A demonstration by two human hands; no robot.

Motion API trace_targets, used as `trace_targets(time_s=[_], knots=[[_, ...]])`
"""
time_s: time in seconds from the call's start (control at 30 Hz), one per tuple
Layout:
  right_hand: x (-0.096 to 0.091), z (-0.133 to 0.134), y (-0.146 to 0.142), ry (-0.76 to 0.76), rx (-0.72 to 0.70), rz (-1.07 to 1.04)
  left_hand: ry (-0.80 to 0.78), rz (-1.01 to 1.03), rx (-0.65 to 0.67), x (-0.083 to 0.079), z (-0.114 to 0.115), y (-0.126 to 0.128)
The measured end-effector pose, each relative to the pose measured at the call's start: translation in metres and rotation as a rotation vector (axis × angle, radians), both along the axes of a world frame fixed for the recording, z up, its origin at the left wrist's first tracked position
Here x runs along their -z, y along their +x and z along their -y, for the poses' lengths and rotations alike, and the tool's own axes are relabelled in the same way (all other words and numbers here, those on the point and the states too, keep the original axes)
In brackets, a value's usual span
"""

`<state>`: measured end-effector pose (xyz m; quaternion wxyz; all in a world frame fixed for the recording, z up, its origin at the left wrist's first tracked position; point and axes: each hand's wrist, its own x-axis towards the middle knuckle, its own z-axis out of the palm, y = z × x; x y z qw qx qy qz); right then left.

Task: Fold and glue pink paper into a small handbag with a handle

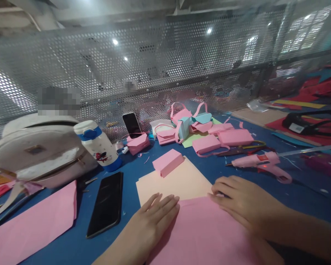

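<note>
A large pink sheet of paper [206, 232] lies in front of me, its far edge overlapping cream-coloured sheets [179, 184]. My left hand [156, 221] rests flat on the sheet's left side, fingers stretched out together. At its far right corner, my right hand [242, 198] has curled fingers and thumb closed at the paper's edge. A folded pink paper box [168, 162] sits on the cream sheets, touched by neither hand. Beyond my right hand is a pink glue gun [260, 163] with its red light lit and a clear glue stick in its back.
Left are a black phone [106, 204], folded pink paper [41, 224], a bottle [98, 145] and a pale backpack [44, 151]. Small paper bags [182, 123] and pink boxes [235, 137] stand behind, before a perforated metal panel [154, 70]. Scissors [241, 150] lie near the glue gun.
</note>
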<state>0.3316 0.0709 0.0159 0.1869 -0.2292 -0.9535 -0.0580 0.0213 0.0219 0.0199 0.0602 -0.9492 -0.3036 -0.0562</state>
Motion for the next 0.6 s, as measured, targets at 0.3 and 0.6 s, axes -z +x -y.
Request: trace_targets(time_s=[0.3, 0.6], knots=[[-0.013, 0.008, 0.014, -0.048, 0.136, 0.067, -0.220, 0.131, -0.076, -0.012, 0.003, 0.003], [-0.045, -0.009, -0.028, -0.522, 0.253, 0.181, -0.666, 0.502, -0.348, -0.036, -0.019, 0.034]])
